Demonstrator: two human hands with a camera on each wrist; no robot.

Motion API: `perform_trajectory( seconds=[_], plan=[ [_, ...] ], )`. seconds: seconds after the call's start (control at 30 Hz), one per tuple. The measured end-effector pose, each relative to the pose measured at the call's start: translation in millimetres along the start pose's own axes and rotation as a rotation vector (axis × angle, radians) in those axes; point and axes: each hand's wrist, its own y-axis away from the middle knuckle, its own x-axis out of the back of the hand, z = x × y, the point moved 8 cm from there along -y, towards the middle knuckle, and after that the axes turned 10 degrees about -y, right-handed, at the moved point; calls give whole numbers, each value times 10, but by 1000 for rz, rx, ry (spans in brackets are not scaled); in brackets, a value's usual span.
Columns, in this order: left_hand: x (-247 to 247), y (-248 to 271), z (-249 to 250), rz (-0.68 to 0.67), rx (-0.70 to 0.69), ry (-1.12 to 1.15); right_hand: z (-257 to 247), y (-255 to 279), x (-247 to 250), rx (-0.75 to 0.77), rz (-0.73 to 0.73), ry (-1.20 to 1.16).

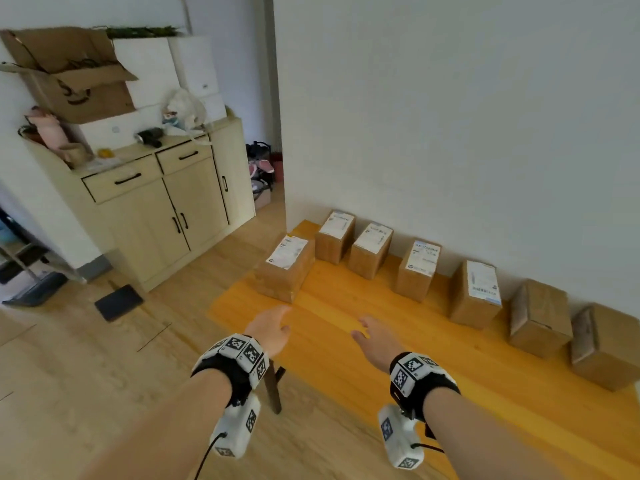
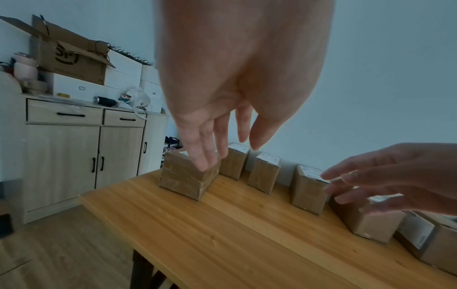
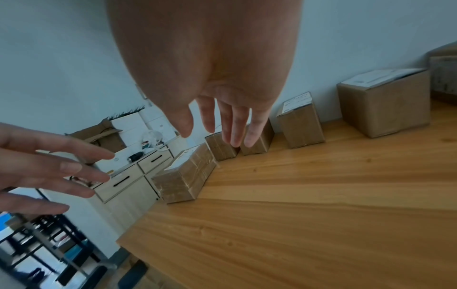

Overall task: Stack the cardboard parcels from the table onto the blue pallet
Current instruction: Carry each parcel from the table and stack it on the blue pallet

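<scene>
Wooden table against a white wall, nearest parcel at its left end. Left hand and right hand spread, empty, short of it. Likely stiff, light; best clasped by opposite side faces.

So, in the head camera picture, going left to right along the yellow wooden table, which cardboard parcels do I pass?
Taped brown parcel set forward, label on top → labelled parcel by the wall corner → second labelled parcel → third labelled parcel → wider labelled parcel → plain brown parcel → last plain parcel at the frame edge.
</scene>
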Motion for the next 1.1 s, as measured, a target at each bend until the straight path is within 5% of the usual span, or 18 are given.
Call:
perform_trajectory(
  seconds=[0.43, 0.77, 1.1],
  plan=[
    [445, -1108, -991, -29, -53, 4, -715, -966, -487, -91, 53, -58],
    [712, -2111, -1228, -56, -69, -25, -971, -1939, -534, -176, 75, -154],
    [456, -2593, -1346, -250, -40, 85, -1059, -2389, -642, -289, 158, -439]
  ],
)
